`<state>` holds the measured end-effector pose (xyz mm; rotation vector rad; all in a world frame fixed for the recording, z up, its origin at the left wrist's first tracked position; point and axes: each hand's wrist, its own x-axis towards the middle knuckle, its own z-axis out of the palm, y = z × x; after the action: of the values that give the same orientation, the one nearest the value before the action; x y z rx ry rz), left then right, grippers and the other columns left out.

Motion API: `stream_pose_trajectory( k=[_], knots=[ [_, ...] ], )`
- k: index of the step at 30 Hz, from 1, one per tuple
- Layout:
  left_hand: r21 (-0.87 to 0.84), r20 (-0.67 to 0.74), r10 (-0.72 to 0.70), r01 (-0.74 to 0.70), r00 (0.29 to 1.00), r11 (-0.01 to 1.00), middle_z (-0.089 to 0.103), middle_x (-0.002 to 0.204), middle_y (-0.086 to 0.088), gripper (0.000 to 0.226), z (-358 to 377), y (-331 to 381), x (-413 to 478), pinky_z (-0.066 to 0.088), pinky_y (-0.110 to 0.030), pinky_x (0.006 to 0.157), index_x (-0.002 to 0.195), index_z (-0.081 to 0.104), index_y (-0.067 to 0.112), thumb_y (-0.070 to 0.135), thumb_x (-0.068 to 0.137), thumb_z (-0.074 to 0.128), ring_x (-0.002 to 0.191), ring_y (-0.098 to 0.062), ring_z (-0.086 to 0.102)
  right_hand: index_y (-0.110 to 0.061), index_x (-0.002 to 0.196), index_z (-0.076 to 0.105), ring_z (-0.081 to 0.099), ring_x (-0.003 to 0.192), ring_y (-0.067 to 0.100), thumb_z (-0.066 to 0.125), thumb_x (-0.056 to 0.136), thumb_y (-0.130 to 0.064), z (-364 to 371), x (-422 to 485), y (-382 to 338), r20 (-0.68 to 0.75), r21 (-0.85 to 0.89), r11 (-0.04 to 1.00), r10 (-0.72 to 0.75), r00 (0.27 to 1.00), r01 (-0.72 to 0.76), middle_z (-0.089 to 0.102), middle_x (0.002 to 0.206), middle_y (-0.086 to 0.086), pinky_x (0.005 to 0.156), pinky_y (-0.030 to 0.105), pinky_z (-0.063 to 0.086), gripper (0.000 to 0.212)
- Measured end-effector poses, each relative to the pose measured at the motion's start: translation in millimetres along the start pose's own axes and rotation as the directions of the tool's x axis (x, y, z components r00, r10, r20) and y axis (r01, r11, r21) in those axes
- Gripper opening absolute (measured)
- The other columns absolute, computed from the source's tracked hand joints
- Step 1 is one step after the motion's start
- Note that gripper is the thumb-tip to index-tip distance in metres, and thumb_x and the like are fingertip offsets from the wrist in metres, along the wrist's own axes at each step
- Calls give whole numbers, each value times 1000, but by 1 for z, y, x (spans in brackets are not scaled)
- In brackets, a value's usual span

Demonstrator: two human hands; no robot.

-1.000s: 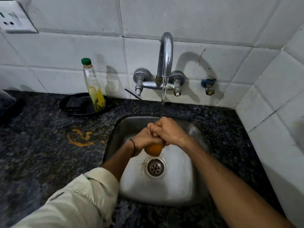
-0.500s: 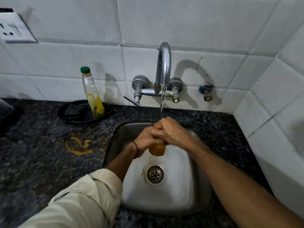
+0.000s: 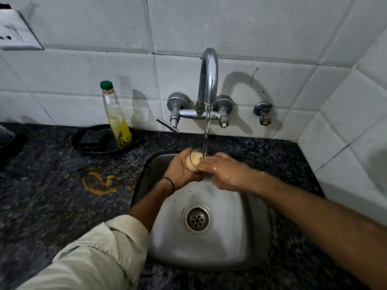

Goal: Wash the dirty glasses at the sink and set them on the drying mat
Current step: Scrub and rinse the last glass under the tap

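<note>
— Head view: where is the small clear glass with yellow smears (image 3: 193,161)?
— Under the curved steel tap (image 3: 208,76). The left hand (image 3: 180,170) wraps it; the right hand (image 3: 226,172) lays straight fingers on it. Hold tight, turn it slowly.

The glass (image 3: 193,162) is largely covered by the left hand (image 3: 180,172); only its mouth end shows, contents unclear. Fingertips of the right hand (image 3: 227,172) are blurred at the rim; inside or on it, undetermined. The left edge cuts the socket plate (image 3: 18,32) and an unidentifiable dark object (image 3: 6,141). The bottle (image 3: 117,122) partly hides the dish (image 3: 92,141).
</note>
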<state>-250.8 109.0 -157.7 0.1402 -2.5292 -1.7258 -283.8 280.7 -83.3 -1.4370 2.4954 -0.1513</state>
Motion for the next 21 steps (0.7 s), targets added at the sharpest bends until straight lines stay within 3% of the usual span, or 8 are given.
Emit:
stream_pose_trajectory(
  k=[3, 5, 8, 10, 12, 14, 18, 21],
  knots=[
    [56, 115, 32, -39, 993, 998, 70, 101, 3, 65, 4, 5, 3, 57, -35, 83, 107, 59, 21, 14, 48, 87, 90, -11, 67, -20, 138, 51, 36, 143, 18, 65, 84, -4, -19, 2, 14, 192, -308, 948, -22, 981, 81, 50, 147, 2, 124, 45, 5, 58],
    [73, 118, 34, -43, 992, 996, 67, 102, 11, 68, 10, 10, 2, 56, -24, 86, 109, 55, 27, 9, 53, 88, 89, 2, 63, -9, 137, 51, 41, 139, 24, 64, 89, -8, -18, 13, 4, 192, -241, 966, 140, 971, -92, 52, 142, 10, 121, 36, 22, 50],
    [-2, 69, 42, -42, 997, 999, 68, 105, 7, 57, 15, 13, -7, 53, -18, 86, 113, 57, 26, 8, 66, 83, 96, 0, 63, -3, 115, 62, 62, 112, 29, 66, 86, -4, -5, 25, -18, 101, 51, 926, 368, 924, -374, 63, 115, 12, 87, 24, 54, 30],
    [16, -37, 20, -20, 999, 1000, 70, 100, 3, 35, 18, 13, -12, 55, -25, 84, 107, 60, 21, 18, 75, 73, 96, -9, 66, -5, 89, 63, 66, 100, 31, 58, 87, 1, 10, 35, -32, 33, 357, 780, 540, 841, -514, 62, 93, 10, 63, 20, 53, 8],
    [120, -108, -11, 24, 994, 992, 69, 94, 1, 25, 21, 10, -14, 56, -40, 81, 100, 59, 26, 37, 79, 52, 93, -19, 66, -9, 86, 61, 64, 94, 26, 50, 93, -2, 32, 45, -57, -59, 699, 534, 706, 706, -476, 61, 93, 8, 66, 25, 48, 14],
    [152, -117, -33, 50, 993, 987, 67, 92, 2, 18, 19, 4, -13, 55, -46, 82, 97, 58, 28, 37, 87, 47, 90, -20, 65, -10, 99, 63, 61, 93, 19, 52, 94, -5, 55, 43, -73, -191, 825, 468, 757, 624, -315, 62, 101, 4, 75, 27, 49, 14],
    [204, 44, 44, -52, 998, 978, 66, 99, 11, 45, 0, 8, -15, 51, -19, 84, 109, 61, 20, 10, 70, 80, 89, 0, 61, -18, 118, 65, 62, 105, 17, 61, 79, 6, 72, 10, -36, -375, 531, 843, 323, 869, -84, 66, 117, 2, 91, 34, 53, 46],
    [273, 173, -6, -42, 985, 961, 64, 110, 15, 70, -2, 10, -16, 49, -16, 88, 118, 59, 28, 10, 57, 87, 100, -2, 61, -20, 135, 55, 44, 136, 23, 65, 78, 0, 57, 4, 11, -58, -66, 992, 103, 993, -107, 53, 141, 7, 117, 45, 32, 62]
  ],
)
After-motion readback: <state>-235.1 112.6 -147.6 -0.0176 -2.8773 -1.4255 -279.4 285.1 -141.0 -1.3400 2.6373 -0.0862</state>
